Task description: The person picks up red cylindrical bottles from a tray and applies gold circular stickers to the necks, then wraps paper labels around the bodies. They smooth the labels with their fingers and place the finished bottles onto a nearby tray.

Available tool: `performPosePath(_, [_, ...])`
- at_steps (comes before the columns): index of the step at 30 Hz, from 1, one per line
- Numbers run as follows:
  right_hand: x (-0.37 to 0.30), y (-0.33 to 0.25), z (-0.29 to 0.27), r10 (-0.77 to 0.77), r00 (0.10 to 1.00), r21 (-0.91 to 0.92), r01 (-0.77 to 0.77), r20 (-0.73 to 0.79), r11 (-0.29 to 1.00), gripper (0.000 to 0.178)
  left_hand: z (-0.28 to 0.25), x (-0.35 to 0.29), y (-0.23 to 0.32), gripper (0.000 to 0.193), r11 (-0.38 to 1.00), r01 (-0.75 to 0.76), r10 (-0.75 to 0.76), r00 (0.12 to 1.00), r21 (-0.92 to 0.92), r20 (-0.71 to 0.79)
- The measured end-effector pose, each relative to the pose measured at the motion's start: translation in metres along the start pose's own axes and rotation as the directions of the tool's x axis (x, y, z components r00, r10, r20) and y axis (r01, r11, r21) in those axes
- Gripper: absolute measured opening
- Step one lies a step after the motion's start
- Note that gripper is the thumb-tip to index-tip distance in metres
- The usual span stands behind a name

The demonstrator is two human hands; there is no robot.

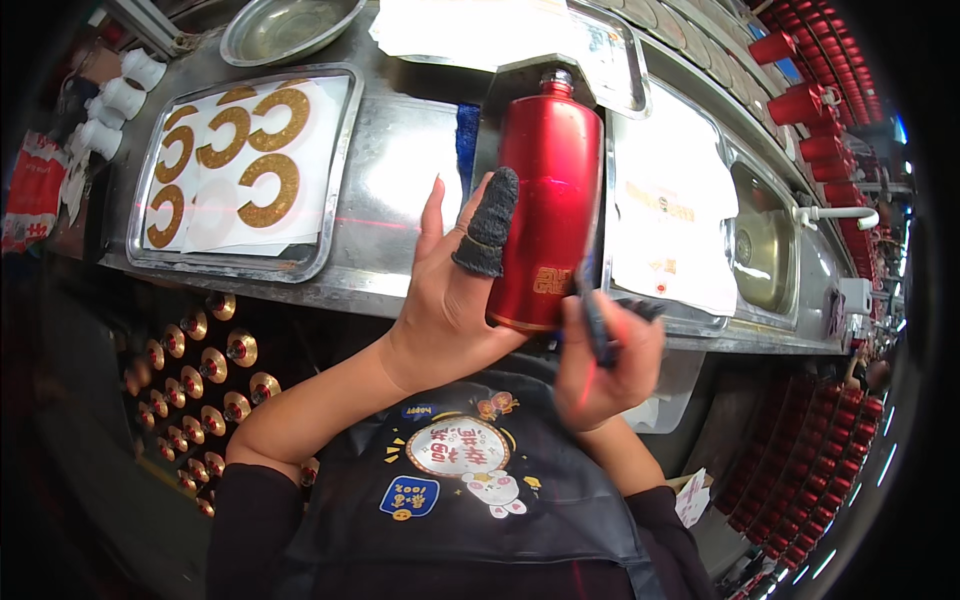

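A glossy red bottle with a bare threaded neck lies in a metal cradle on the steel bench, its base toward me. Small gold lettering marks its lower side. My left hand grips the bottle by its lower left side and base. A black knitted cover sheathes one of its fingers, which rests along the bottle; other fingertips point up beside it. My right hand, smeared by motion, closes round a dark, flat-edged tool at the bottle's lower right. The tool's exact kind is too blurred to tell.
To the left, a steel tray holds white sheets with gold C-shaped decals. A metal bowl sits behind it. Right of the bottle lie white decal sheets, then a sink with a white tap. Gold-collared bottles stand below left.
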State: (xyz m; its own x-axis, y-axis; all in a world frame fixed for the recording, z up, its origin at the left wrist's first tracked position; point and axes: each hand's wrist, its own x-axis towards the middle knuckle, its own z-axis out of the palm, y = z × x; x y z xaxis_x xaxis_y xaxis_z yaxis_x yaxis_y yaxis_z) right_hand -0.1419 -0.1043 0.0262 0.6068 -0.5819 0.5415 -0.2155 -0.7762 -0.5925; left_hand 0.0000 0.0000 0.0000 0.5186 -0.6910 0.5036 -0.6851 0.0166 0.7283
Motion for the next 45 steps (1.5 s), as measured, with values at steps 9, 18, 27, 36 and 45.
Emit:
performPosePath(9, [0.023,-0.007,-0.008,-0.174,0.977,-0.028,0.171,-0.123,0.985,0.037,0.004,-0.003,-0.002,0.103,0.998,-0.026,0.026,1.0,0.064,0.005])
performPosePath(18, [0.006,0.005,-0.013,-0.105,0.994,0.128,0.103,0.013,0.986,0.034,0.004,-0.01,-0.007,0.108,0.997,0.072,-0.072,0.995,-0.004,0.068])
performPosePath(27, [-0.002,0.013,-0.023,-0.388,0.904,0.356,0.308,0.181,0.882,0.05,-0.004,-0.017,-0.017,0.115,0.965,0.255,-0.235,0.947,-0.066,0.221])
performPosePath(36, [0.055,0.034,-0.002,-0.101,0.919,0.467,-0.097,0.381,0.879,0.017,-0.002,-0.002,0.006,0.126,0.973,-0.043,0.022,0.995,0.228,0.095])
performPosePath(45, [0.104,0.007,-0.004,-0.597,0.802,0.559,0.488,0.017,0.671,0.028,-0.006,-0.003,-0.004,0.128,0.984,0.147,-0.168,0.947,0.096,0.275])
